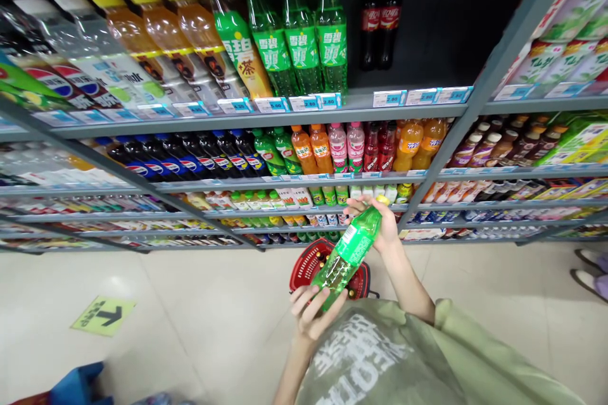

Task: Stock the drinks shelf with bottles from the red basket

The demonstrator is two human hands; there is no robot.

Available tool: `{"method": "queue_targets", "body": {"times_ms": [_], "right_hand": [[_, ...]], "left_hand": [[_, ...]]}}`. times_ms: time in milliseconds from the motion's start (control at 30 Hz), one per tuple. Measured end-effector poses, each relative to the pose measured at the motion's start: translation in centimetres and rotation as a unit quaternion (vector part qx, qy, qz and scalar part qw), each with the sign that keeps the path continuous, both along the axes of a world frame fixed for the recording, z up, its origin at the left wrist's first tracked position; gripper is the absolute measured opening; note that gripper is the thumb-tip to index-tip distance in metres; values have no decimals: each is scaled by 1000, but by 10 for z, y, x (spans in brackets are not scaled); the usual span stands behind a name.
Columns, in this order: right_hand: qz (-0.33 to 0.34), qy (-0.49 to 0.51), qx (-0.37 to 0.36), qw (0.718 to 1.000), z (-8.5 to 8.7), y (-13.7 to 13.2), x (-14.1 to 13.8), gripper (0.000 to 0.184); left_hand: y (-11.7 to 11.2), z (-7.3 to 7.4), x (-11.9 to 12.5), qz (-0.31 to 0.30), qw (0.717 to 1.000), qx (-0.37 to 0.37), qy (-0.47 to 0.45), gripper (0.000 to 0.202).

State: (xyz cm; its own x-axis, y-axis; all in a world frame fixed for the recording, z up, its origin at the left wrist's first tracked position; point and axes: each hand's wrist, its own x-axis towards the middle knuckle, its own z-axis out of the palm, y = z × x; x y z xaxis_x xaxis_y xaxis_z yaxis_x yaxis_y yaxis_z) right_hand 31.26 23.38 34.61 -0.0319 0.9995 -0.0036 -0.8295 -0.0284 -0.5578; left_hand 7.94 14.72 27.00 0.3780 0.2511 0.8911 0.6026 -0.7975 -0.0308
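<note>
A green soda bottle (352, 244) with a yellow cap and a green label lies slantwise between my two hands, cap end up and to the right. My left hand (316, 313) cups its base, fingers curled round the lower end. Near the neck, my right hand (386, 228) grips the upper part, with some fingers behind the bottle. Beneath it on the floor stands a red shopping basket (304, 259), partly covered by the bottle. A few dark bottles with yellowish caps show inside the basket.
Ahead, a grey shelf (266, 119) carries rows of drinks. Similar green bottles (300, 44) stand on top, with two dark cola bottles (369, 25) beside them. A yellow arrow sign (104, 315) is on the floor at left, near a blue object (78, 386). Someone's feet (591, 275) show at far right.
</note>
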Motion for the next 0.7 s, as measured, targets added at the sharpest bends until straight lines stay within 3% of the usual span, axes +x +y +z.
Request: {"method": "queue_targets", "body": {"times_ms": [167,300,400,533,700], "right_hand": [[-5,-91,21,996,4,-6,-6,33],[-89,-271,43,957,1,-18,-4,38],[-77,-341,59,935,0,-32,7,34],[-59,-401,56,913,4,-52,19,37],[-136,-401,27,905,8,-61,25,36]], "left_hand": [[0,-2,6,-25,998,-10,-60,31],[3,-10,8,-28,987,-60,-146,31],[9,-18,5,-55,982,-69,-169,32],[13,-27,5,-70,969,-119,-204,34],[26,-31,14,-78,959,-169,-213,39]]}}
